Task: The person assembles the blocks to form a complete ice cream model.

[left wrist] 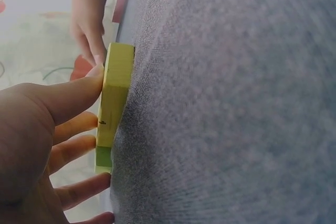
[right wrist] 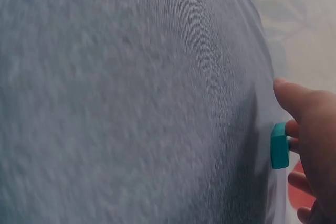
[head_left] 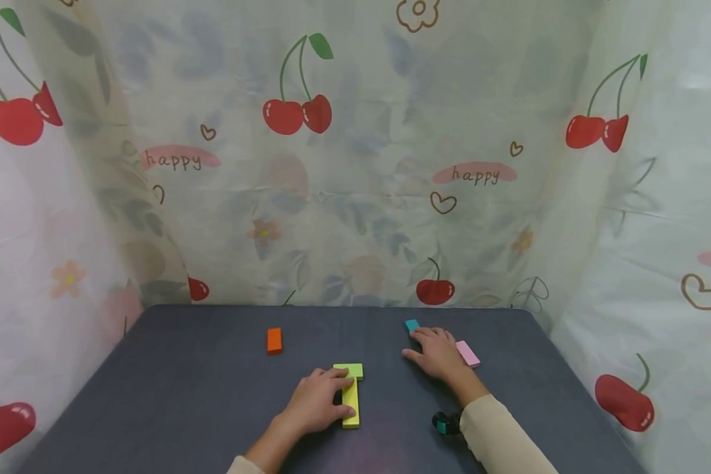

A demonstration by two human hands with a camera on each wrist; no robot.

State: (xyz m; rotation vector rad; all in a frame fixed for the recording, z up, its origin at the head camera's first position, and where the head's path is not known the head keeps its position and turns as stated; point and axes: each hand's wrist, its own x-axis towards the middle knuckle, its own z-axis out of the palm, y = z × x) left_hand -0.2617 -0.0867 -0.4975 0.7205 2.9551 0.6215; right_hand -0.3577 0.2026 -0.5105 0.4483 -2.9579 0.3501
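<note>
Resting on the dark grey desk, both hands are down among a few coloured blocks. The left hand lies over a yellow block, with its thumb pressed against the near end and fingers running along the side; the left wrist view shows the thumb touching that block's edge. So that grip is loosely clasped on the yellow block, which stays flat on the desk. A green block sits crosswise at its far end, touching it, so the two make a T shape near the front middle of the desk.

The right hand is flat on the desk, off to the right, fingers pretty much straight, grip released. Its fingertips touch a small teal block, which the right wrist view shows right up against the fingers. A pink block lies just beside the hand on its outer side, partly hidden by it.

An orange block sits alone further left, well apart from both hands. Cherry-print cloth hangs behind and on both sides of the desk.
</note>
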